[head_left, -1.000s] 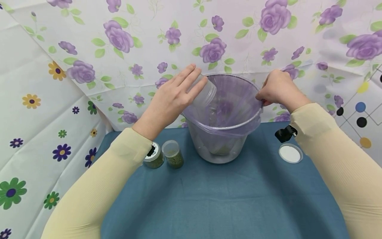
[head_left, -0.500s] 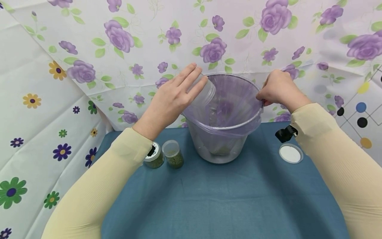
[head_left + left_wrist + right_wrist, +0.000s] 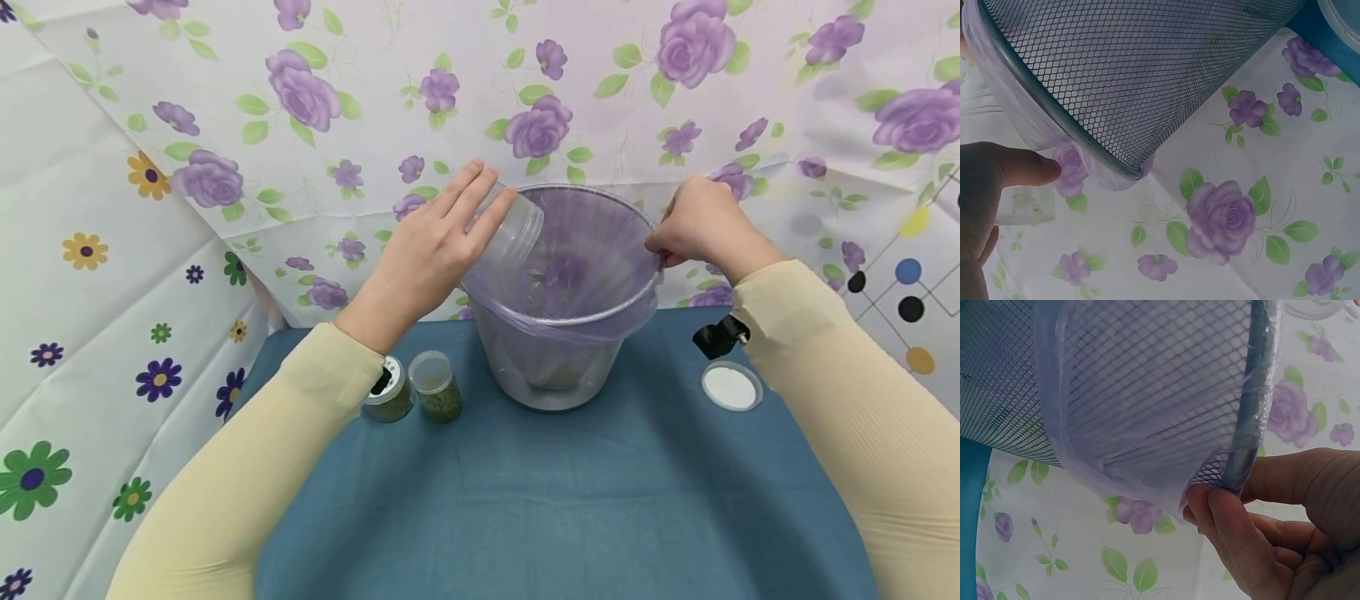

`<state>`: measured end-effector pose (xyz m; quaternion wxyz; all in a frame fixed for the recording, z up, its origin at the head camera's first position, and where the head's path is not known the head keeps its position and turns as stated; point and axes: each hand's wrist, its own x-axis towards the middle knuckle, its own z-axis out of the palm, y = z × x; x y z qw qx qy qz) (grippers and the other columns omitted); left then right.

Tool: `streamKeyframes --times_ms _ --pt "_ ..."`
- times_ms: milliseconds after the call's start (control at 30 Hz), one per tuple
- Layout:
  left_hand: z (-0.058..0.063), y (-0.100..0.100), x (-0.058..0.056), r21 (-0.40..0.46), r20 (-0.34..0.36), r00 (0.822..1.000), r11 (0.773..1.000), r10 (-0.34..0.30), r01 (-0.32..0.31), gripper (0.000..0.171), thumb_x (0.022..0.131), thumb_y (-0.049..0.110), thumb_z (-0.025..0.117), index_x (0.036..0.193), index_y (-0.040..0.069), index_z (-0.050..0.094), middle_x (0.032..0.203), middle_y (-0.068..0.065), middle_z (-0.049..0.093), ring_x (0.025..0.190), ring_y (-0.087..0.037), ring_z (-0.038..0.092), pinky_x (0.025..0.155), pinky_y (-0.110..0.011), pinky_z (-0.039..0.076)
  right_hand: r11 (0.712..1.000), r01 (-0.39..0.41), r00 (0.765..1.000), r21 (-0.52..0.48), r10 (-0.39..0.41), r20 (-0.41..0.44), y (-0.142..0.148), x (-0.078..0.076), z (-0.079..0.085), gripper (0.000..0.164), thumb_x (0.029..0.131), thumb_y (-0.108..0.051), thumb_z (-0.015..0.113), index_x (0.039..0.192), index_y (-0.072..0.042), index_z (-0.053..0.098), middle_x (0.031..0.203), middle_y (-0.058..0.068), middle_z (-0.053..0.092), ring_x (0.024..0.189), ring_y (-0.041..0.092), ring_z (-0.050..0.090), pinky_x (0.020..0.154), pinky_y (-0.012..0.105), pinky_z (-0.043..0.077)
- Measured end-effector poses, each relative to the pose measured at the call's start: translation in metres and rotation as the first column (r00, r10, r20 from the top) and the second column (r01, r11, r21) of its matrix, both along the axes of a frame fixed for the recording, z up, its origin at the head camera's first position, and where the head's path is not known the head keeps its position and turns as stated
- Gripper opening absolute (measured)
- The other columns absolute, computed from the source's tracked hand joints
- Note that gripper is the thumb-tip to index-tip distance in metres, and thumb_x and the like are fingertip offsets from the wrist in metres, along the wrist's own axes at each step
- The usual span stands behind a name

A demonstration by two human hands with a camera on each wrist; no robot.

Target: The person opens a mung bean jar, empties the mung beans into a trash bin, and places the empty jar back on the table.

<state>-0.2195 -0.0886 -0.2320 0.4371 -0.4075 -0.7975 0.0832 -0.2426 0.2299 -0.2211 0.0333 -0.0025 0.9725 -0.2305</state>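
A mesh wastebasket (image 3: 540,375) stands upright on the table, lined with a thin purple plastic bag (image 3: 592,250) folded over its rim. My left hand (image 3: 427,250) grips a clear plastic jar (image 3: 517,229), tilted with its mouth over the basket's left side. The left wrist view shows the thumb (image 3: 1029,169) along the jar's side; little of its contents can be made out. My right hand (image 3: 697,221) pinches the rim and bag at the basket's right side, with fingertips (image 3: 1222,500) on the metal rim in the right wrist view.
Left of the basket stand two jars of green dried bits, one open (image 3: 435,387) and one white-lidded (image 3: 390,404). A round white lid (image 3: 731,386) lies at the table's right. Flowered sheets (image 3: 360,100) hang behind and beside the blue tablecloth (image 3: 562,500).
My left hand and the tilted jar have shifted very slightly. The right hand keeps its place on the rim.
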Motion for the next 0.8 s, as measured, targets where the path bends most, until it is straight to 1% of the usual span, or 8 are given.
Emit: streamKeyframes --times_ms 100,167,233,300,400,600,700,800 --pt "-0.001 -0.002 0.000 0.048 0.003 1.000 0.999 0.008 -0.008 0.042 0.094 -0.001 0.043 0.135 0.007 0.048 0.137 -0.019 0.049 0.133 -0.031 0.041 0.091 -0.042 0.052 1.000 -0.004 1.000 -0.002 0.004 0.004 0.000 0.000 -0.001 0.021 0.075 -0.018 0.064 0.067 -0.001 0.074 0.055 0.005 0.068 0.053 0.018 0.067 0.048 0.031 0.045" --pt "-0.001 -0.004 0.000 0.097 0.024 1.000 0.995 0.014 -0.017 0.046 0.089 0.002 0.053 0.134 0.006 0.048 0.135 -0.020 0.050 0.131 -0.032 0.043 0.092 -0.043 0.051 1.000 -0.005 1.000 -0.004 0.005 0.003 0.000 0.001 -0.002 0.021 0.075 -0.018 0.064 0.067 -0.001 0.074 0.055 0.005 0.068 0.053 0.017 0.067 0.047 0.031 0.045" --pt "-0.002 -0.006 0.000 0.161 0.068 0.998 0.987 0.016 -0.027 0.056 0.080 0.005 0.064 0.134 0.005 0.048 0.133 -0.020 0.051 0.129 -0.033 0.044 0.097 -0.042 0.048 1.000 -0.004 1.000 -0.001 0.004 0.003 0.000 0.001 -0.002 0.021 0.075 -0.018 0.063 0.066 -0.002 0.074 0.055 0.005 0.068 0.053 0.017 0.067 0.047 0.031 0.045" --pt "-0.002 -0.010 0.002 0.230 0.122 0.992 0.972 0.024 -0.052 0.068 0.071 0.009 0.073 0.134 0.005 0.047 0.132 -0.019 0.050 0.129 -0.032 0.044 0.097 -0.041 0.049 1.000 -0.003 1.000 0.001 0.003 -0.003 0.000 0.001 -0.002 0.022 0.075 -0.019 0.063 0.065 -0.002 0.074 0.055 0.005 0.067 0.053 0.017 0.067 0.047 0.031 0.044" --pt "-0.004 -0.016 0.006 0.338 0.195 0.980 0.937 0.025 -0.091 0.081 0.065 0.017 0.082 0.136 0.006 0.045 0.133 -0.017 0.050 0.129 -0.031 0.043 0.099 -0.040 0.048 1.000 -0.005 1.000 0.005 0.005 -0.008 0.000 0.001 -0.002 0.022 0.075 -0.019 0.063 0.064 -0.002 0.073 0.054 0.005 0.067 0.053 0.017 0.066 0.046 0.031 0.043" --pt "-0.011 -0.028 0.013 0.479 0.236 0.971 0.867 0.024 -0.138 0.083 0.067 0.031 0.082 0.136 0.006 0.044 0.131 -0.013 0.052 0.124 -0.028 0.048 0.105 -0.039 0.041 1.000 -0.002 1.000 -0.003 0.002 -0.006 0.000 0.001 -0.001 0.023 0.075 -0.019 0.064 0.066 -0.001 0.074 0.055 0.005 0.068 0.053 0.017 0.066 0.048 0.031 0.044" --pt "-0.016 -0.033 0.017 0.528 0.271 0.962 0.831 0.027 -0.173 0.083 0.067 0.038 0.081 0.135 0.006 0.044 0.130 -0.013 0.053 0.121 -0.028 0.050 0.102 -0.040 0.043 1.000 -0.002 1.000 -0.009 0.002 -0.003 0.000 0.001 0.000 0.023 0.076 -0.020 0.065 0.069 -0.001 0.074 0.056 0.005 0.068 0.053 0.017 0.067 0.048 0.031 0.045" --pt "-0.023 -0.037 0.022 0.578 0.332 0.943 0.783 0.034 -0.231 0.085 0.068 0.045 0.079 0.135 0.007 0.043 0.129 -0.012 0.054 0.117 -0.027 0.051 0.095 -0.042 0.046 1.000 -0.006 1.000 -0.011 0.006 -0.005 0.001 0.002 0.000 0.023 0.076 -0.021 0.065 0.069 -0.001 0.074 0.056 0.005 0.068 0.053 0.016 0.067 0.047 0.031 0.044"
